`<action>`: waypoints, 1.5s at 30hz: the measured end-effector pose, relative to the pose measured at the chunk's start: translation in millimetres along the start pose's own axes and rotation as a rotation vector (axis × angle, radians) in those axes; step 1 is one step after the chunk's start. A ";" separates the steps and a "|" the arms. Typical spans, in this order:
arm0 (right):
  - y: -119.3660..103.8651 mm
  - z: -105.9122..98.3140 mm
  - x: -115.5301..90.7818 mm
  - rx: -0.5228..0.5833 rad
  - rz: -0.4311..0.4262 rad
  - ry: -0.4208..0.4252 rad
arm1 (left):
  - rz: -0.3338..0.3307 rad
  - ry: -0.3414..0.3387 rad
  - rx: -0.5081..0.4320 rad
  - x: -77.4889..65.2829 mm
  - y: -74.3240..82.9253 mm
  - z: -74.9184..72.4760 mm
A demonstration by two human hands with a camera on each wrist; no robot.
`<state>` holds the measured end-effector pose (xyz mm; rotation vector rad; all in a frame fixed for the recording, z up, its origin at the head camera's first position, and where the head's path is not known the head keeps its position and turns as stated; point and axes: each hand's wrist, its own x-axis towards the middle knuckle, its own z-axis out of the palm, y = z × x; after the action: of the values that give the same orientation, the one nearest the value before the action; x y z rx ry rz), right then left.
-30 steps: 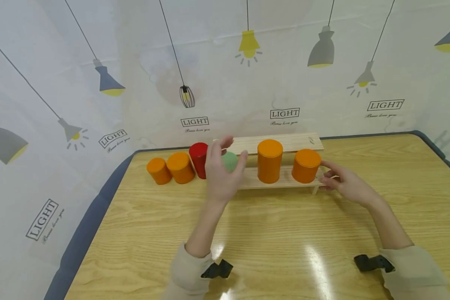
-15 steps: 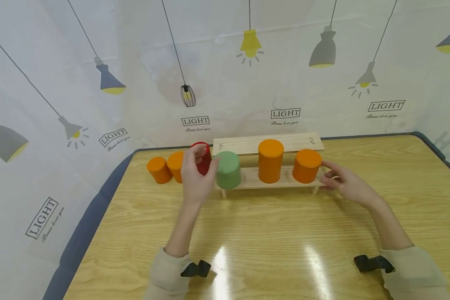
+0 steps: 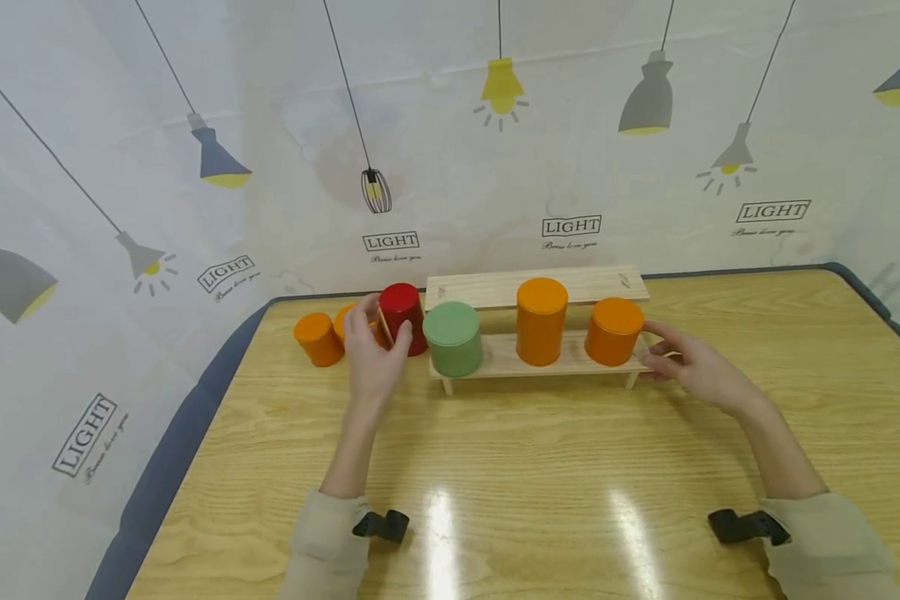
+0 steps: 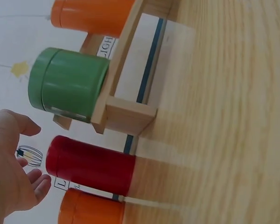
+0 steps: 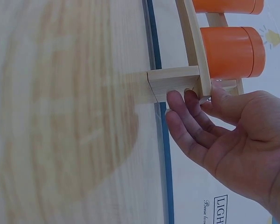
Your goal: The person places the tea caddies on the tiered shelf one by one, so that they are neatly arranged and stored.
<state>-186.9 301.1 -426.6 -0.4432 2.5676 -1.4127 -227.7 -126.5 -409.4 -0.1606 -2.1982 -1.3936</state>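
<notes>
My left hand (image 3: pixel 375 362) is at the red canister (image 3: pixel 401 298), thumb in front and fingers on its left side. In the left wrist view the thumb and fingers are spread beside the canister's lid end, with a gap between. My right hand (image 3: pixel 697 368) holds the right end of the two-tier wooden shelf (image 3: pixel 498 360); the right wrist view shows the thumb above the board and fingers curled under it. On the lower tier stand a green canister (image 3: pixel 454 342), a tall orange canister (image 3: pixel 542 325) and a shorter orange canister (image 3: pixel 613 333).
Left of the red canister stand a small orange canister (image 3: pixel 318 342) and another orange canister (image 3: pixel 342 317), partly hidden by my left hand. The shelf's upper board (image 3: pixel 480 287) runs behind the canisters. A lamp-printed cloth (image 3: pixel 450 167) hangs behind the wooden table (image 3: pixel 532 467).
My left hand has moved left, away from in front of the green canister, past its side to the red canister. My right hand has stayed at the shelf's end.
</notes>
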 end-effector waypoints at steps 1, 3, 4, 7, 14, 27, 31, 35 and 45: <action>-0.2 0.0 0.1 0.000 0.001 0.000 | -0.011 -0.002 0.007 0.8 -2.3 0.0; -0.5 0.1 0.2 0.001 0.001 0.001 | -0.030 -0.009 0.017 2.0 -6.2 -0.1; -0.7 0.1 0.2 0.000 0.001 0.002 | -0.039 -0.014 0.021 2.8 -8.3 0.1; -1.1 0.0 0.0 0.004 0.002 0.000 | -0.060 -0.030 0.029 5.3 -13.8 0.8; -1.1 0.1 -0.1 0.011 0.006 -0.005 | -0.085 -0.081 0.068 12.6 -18.7 2.7; -1.2 0.0 -0.8 0.022 0.008 -0.002 | -0.169 -0.120 0.099 24.2 -19.9 10.7; -1.4 -0.4 -1.3 0.022 0.007 0.002 | -0.178 -0.155 0.137 26.8 -22.4 11.6; -1.4 -0.3 -1.6 0.018 0.009 0.003 | -0.169 -0.154 0.126 27.1 -24.8 12.7; -3.1 0.5 -1.7 0.018 0.006 0.000 | -0.133 -0.003 0.001 23.0 -28.3 14.9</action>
<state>-184.7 299.7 -424.2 -0.4325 2.5525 -1.4323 -263.3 -130.7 -425.9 -0.0166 -2.2473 -1.4640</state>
